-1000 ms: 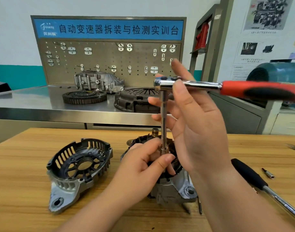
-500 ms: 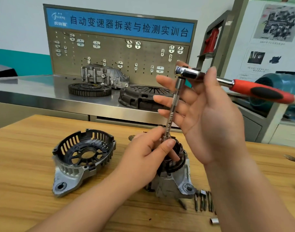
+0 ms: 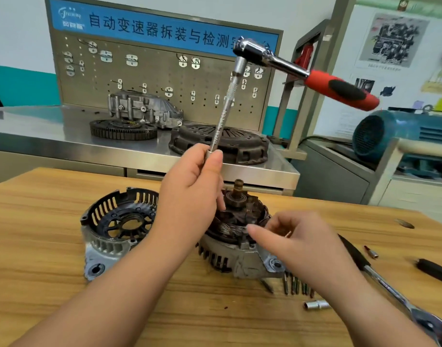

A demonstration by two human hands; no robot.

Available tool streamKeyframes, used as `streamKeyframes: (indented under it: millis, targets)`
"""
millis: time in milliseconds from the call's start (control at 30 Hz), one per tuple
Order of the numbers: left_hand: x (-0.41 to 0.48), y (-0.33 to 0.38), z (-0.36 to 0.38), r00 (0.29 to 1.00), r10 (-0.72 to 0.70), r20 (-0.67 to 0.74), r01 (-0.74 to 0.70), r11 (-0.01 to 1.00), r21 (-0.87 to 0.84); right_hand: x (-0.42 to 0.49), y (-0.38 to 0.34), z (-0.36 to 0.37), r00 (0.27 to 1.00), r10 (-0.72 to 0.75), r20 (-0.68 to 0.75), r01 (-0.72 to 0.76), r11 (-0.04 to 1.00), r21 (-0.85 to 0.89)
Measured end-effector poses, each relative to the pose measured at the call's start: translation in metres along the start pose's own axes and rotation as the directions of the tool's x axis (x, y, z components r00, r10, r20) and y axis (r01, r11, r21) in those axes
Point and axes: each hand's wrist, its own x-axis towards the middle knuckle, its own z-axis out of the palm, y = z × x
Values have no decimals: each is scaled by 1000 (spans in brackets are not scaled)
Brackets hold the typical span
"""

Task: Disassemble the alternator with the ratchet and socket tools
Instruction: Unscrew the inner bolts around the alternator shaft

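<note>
Alternator (image 3: 240,259) stands on wooden table (image 3: 34,246); steel bench (image 3: 52,128), perhaps motor (image 3: 390,131), behind.

Blue banner (image 3: 139,26) atop far pegboard (image 3: 152,96): white "自动变速器拆装与检测", last characters hidden behind ratchet head (image 3: 250,50). Banner logo (image 3: 71,17), extension bar (image 3: 222,116) engraving, right wall posters (image 3: 392,41): unreadable.

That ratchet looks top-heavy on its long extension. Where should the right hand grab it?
On the red handle, from the right, underneath: it juts out sideways, thick and bare, while the left hand holds only the lower end of the extension.
</note>
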Motion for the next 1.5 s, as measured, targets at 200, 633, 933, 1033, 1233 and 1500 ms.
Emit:
streamKeyframes:
  millis: [200, 633, 933, 1033, 1233, 1500]
  targets:
    - [1, 8, -8, 997, -50, -66, 47, 998, -44, -10, -1, 26, 998, -3, -61, -18, 944, -330]
    - [3, 15, -19, 997, -73, -32, 67, 984, -164, -12, -5, 36, 972, -25, -236, 1, 995, -99]
    - [3, 26, -22, 989, -147, 18, 145, 937, -317, -1, 7, -15, 979, 152, -138, -103, 945, 312]
    - [5, 29, -23, 988, -156, 21, 154, 928, -340, -1, 35, -26, 957, 289, -2, -271, 903, 333]
    - [2, 30, -23, 990, -121, 75, 141, 906, -399, -3, 89, -33, 854, 510, 100, -519, 846, 120]
    - [2, 24, -21, 984, -117, 136, 166, 880, -445, -2, 121, -39, 716, 685, 135, -694, 720, 26]
